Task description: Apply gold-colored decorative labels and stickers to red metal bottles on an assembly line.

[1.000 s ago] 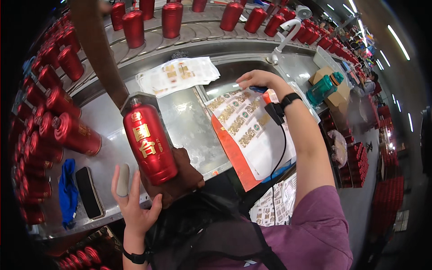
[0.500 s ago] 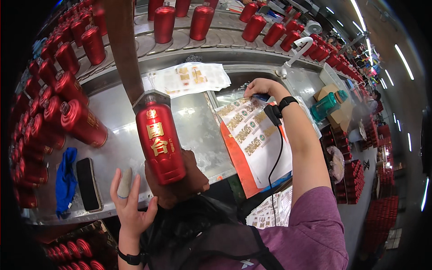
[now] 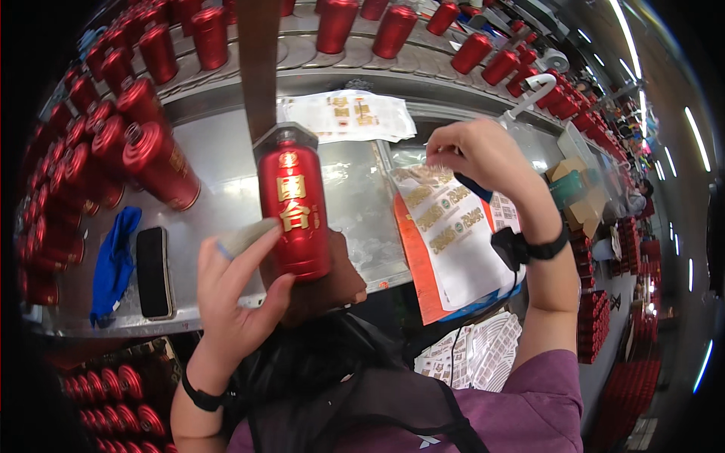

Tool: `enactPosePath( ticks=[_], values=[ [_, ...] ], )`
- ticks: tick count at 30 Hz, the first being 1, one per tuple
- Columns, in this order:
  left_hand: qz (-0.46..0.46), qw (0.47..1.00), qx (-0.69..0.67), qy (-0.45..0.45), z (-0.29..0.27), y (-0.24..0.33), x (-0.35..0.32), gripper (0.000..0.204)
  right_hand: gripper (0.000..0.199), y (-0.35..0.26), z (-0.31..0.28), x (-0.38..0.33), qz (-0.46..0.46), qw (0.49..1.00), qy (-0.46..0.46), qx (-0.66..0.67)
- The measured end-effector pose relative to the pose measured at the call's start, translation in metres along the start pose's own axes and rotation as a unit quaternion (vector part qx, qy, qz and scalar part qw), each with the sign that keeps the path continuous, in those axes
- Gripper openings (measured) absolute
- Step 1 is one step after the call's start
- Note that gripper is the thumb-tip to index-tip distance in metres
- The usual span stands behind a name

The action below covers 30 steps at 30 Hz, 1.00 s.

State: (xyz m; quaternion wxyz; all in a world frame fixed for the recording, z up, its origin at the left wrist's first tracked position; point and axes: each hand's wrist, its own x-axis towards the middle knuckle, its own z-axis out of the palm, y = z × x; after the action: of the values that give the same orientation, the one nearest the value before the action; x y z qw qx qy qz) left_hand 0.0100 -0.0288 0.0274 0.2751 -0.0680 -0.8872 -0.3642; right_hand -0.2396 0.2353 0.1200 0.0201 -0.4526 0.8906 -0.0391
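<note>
A red bottle (image 3: 294, 245) with raised gold characters leans back in a dark holder, its lower end on a brown cloth (image 3: 349, 275). My left hand (image 3: 238, 302) is open at the bottle's lower left side; a pale finger cot covers one finger. Its fingertips and thumb overlap the bottle's edge; whether they touch it I cannot tell. Over to the right, my right hand (image 3: 483, 155) is closed, thumb and fingers pinched at the top edge of a white sheet of gold decals (image 3: 453, 249). That edge looks slightly curled. An orange sheet (image 3: 419, 279) lies beneath.
Red bottles (image 3: 158, 162) crowd the left, and more stand on the conveyor (image 3: 302, 57) behind. A phone (image 3: 155, 273) and blue cloth (image 3: 115, 264) lie left of my hand. A printed sheet (image 3: 325, 124), a faucet (image 3: 532, 94) and a brown post (image 3: 259, 68) stand beyond.
My left hand has come up and right to the bottle's side. The right hand has turned over with its wrist bent, still at the sheet's top edge. The whole view has shifted.
</note>
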Motion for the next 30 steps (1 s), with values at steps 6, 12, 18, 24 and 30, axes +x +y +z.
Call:
enactPosePath(
  ticks=[6, 12, 18, 24, 30],
  values=[
    [0.092, 0.993, -0.063, -0.027, 0.014, 0.024, 0.067, 0.06, 0.011, -0.089, -0.04, -0.014, -0.16, 0.986, 0.018, 0.028],
    [0.032, 0.968, -0.205, -0.143, 0.022, 0.011, 0.049, 0.048, 0.012, -0.117, -0.049, -0.028, -0.213, 0.965, 0.042, 0.145],
    [-0.054, 0.966, -0.218, -0.131, -0.007, -0.002, 0.012, 0.01, 0.013, -0.118, -0.016, -0.05, -0.113, 0.955, 0.029, 0.272],
    [-0.203, 0.956, -0.196, -0.081, -0.009, -0.028, -0.008, 0.012, 0.012, -0.109, 0.054, -0.049, 0.084, 0.893, 0.005, 0.443],
    [-0.235, 0.946, -0.222, -0.027, 0.015, -0.051, -0.016, 0.012, 0.012, -0.098, 0.099, -0.035, 0.175, 0.784, -0.013, 0.595]
  ],
)
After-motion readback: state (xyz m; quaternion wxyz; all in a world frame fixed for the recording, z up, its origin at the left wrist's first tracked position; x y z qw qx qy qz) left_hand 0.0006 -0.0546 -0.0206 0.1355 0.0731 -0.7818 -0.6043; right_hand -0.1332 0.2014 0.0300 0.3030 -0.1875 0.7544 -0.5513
